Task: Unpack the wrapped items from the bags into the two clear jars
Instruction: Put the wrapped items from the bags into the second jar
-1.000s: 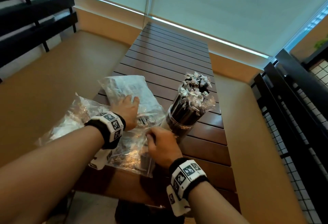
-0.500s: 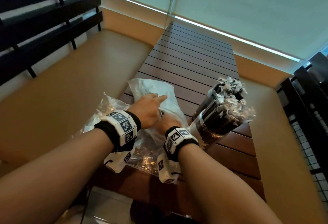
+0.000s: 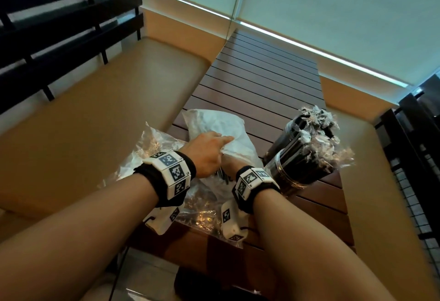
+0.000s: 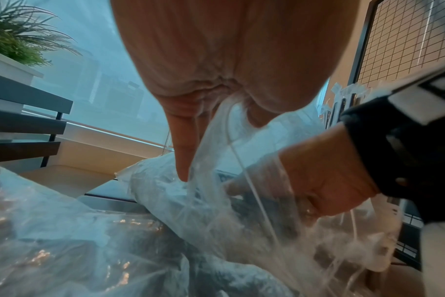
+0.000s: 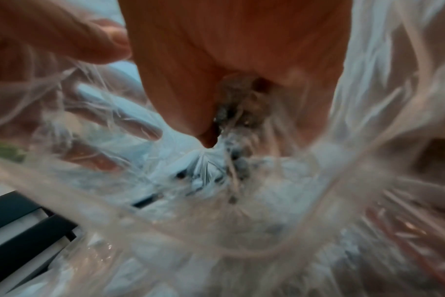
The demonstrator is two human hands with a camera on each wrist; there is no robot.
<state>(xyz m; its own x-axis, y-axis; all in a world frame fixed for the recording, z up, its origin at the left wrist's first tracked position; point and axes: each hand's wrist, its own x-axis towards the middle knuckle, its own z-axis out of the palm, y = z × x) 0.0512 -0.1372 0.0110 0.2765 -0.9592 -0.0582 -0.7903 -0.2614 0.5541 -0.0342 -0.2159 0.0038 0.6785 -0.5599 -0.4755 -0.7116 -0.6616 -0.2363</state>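
While both hands (image 3: 215,157) work 1 of 2 bags (image 3: 221,126), L pinching film, R state unclear, 2 jars (image 3: 297,167) sit full.

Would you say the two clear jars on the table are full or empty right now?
Full: both clear jars are packed with dark wrapped items whose crinkled wrapper ends stick out above the rims.

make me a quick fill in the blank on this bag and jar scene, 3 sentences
1. The right hand reaches into the white ____.
2. The two jars stand to the ____ of the white bag.
3. The left hand holds the bag's ____ open, on the slatted table.

Missing words: bag; right; mouth
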